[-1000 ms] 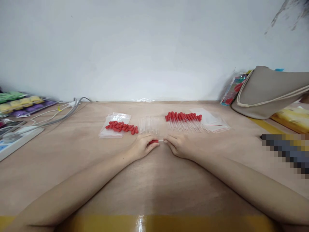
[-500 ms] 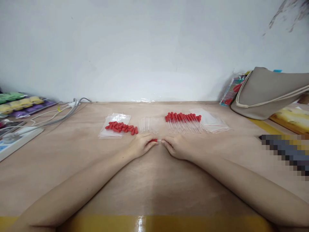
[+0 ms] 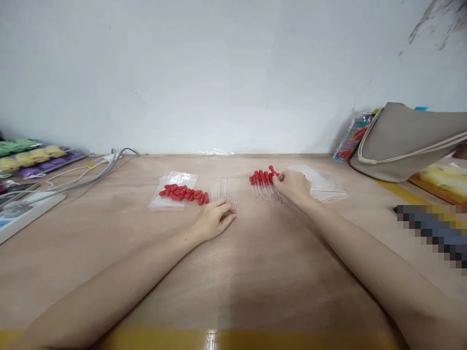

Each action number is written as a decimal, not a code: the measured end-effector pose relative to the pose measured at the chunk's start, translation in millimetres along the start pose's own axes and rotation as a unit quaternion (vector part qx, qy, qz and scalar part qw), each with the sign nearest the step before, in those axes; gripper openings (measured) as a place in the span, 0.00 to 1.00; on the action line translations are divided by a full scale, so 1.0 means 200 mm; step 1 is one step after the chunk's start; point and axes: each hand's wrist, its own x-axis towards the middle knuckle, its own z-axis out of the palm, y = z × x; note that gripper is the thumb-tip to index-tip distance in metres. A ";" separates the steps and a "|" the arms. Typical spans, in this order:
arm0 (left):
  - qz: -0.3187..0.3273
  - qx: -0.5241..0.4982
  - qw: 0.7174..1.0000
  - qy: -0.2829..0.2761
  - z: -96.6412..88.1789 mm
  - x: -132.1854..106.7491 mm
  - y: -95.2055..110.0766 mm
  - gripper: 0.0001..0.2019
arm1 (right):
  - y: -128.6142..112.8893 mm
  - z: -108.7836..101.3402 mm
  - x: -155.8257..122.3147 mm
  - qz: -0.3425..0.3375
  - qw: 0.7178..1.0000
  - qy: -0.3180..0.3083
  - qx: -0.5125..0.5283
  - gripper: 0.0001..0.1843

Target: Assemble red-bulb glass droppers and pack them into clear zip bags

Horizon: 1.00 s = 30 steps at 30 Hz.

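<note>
My left hand (image 3: 216, 218) rests on the table with thumb and curled fingers apart, nothing between them. Just beyond it lie clear thin dropper tubes (image 3: 225, 188) in a row. Red rubber bulbs (image 3: 184, 193) form a loose pile to the left, partly over clear plastic bags (image 3: 177, 179). On the right, my right hand (image 3: 294, 184) pinches a dropper by its red bulb (image 3: 271, 169), above a row of droppers (image 3: 260, 177) with red bulbs and clear stems. That hand hides part of the row, and the held dropper's stem is not clearly visible.
More clear bags (image 3: 326, 187) lie right of the droppers. A grey-beige bag (image 3: 404, 141) and a colourful packet (image 3: 350, 138) stand at the back right. Left are a power strip (image 3: 34, 209), cables (image 3: 98, 177) and a tray of coloured pieces (image 3: 40, 155). A white wall rises behind.
My hands have come apart from the red bulb and tube between them. The right moved right and away to the dropper row, carrying a dropper; the left stayed put and opened.
</note>
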 end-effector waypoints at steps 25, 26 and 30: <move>-0.066 0.242 0.968 0.018 -0.19 0.06 -0.10 0.06 | -0.44 0.14 -0.07 -0.110 0.985 -0.128 -0.028 0.16; -0.080 0.252 0.964 0.008 -0.22 0.06 -0.12 0.06 | -0.44 0.14 -0.06 -0.109 0.985 -0.130 -0.028 0.16; -0.083 0.254 0.962 -0.052 -0.29 0.06 -0.19 0.09 | -0.44 0.15 -0.06 -0.107 0.984 -0.140 -0.030 0.17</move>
